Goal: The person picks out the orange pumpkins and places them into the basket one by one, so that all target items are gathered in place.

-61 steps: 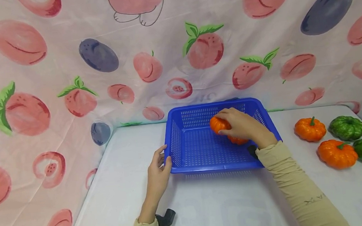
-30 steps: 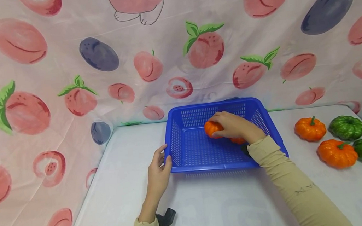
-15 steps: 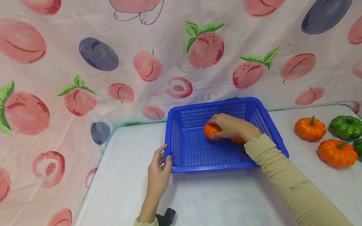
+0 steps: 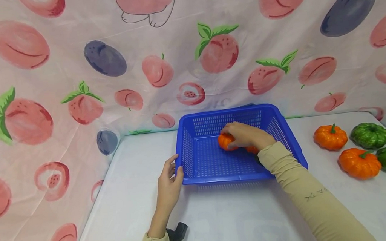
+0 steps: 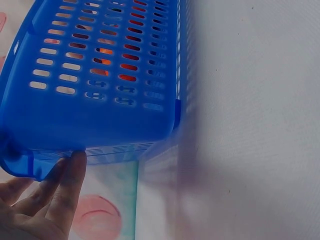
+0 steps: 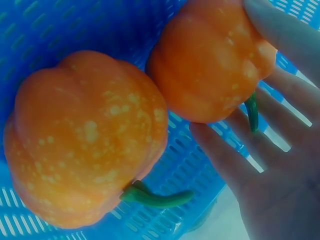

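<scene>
Inside the blue plastic basket, my right hand grips a small orange pumpkin from above. The right wrist view shows the thumb on one side of this held pumpkin, with spread fingers curving round the other side by its green stem. Another orange pumpkin lies right beside it in the basket, mostly hidden under my right hand in the head view. My left hand holds the basket's left rim near the front corner; in the left wrist view its fingers reach up against the basket edge.
On the white table, right of the basket, sit two orange pumpkins and two green pumpkins. A fruit-print cloth hangs behind and at the left. A black piece shows beside my left wrist.
My right hand has moved left and lower inside the basket with the orange pumpkin, slowing over the last half second. My left hand has stayed at the rim.
</scene>
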Motion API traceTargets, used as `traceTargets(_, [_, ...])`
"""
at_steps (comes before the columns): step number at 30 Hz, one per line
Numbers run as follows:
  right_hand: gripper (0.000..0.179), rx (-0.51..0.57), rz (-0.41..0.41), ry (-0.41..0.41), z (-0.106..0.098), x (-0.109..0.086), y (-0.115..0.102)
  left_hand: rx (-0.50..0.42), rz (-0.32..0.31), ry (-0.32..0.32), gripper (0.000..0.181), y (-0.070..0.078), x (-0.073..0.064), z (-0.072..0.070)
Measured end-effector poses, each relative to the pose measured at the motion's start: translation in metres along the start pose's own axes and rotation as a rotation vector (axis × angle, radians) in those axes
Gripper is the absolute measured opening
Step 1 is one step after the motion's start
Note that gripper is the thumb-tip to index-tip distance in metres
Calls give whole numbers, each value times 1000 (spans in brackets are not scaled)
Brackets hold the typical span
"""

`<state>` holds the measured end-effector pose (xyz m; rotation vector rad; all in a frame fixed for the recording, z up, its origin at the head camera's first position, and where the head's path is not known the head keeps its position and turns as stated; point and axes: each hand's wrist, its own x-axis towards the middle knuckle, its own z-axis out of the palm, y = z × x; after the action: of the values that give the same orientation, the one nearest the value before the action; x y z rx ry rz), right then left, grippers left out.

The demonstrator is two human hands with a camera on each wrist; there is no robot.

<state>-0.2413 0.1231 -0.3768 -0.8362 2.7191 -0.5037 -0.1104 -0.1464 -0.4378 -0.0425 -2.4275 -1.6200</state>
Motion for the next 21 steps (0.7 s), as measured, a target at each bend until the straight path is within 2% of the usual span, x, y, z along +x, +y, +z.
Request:
traceTargets(2, [49, -1, 6, -5, 0, 0, 0, -5, -16, -4, 42, 7, -1, 0])
traceTargets(4, [49, -4, 7, -10, 0, 1, 1, -12, -22, -3, 42, 7, -1, 0])
traceTargets(7, [49, 0, 11, -18, 0, 2, 2, -8, -28, -1, 42, 8, 0, 0])
traceTargets(10, [50, 2, 8, -16, 1, 3, 3, -1, -11, 1, 42, 0, 1, 0])
traceTargets(21, [46, -30, -23, 5, -1, 0, 1, 10, -19, -3, 42, 1, 1, 0])
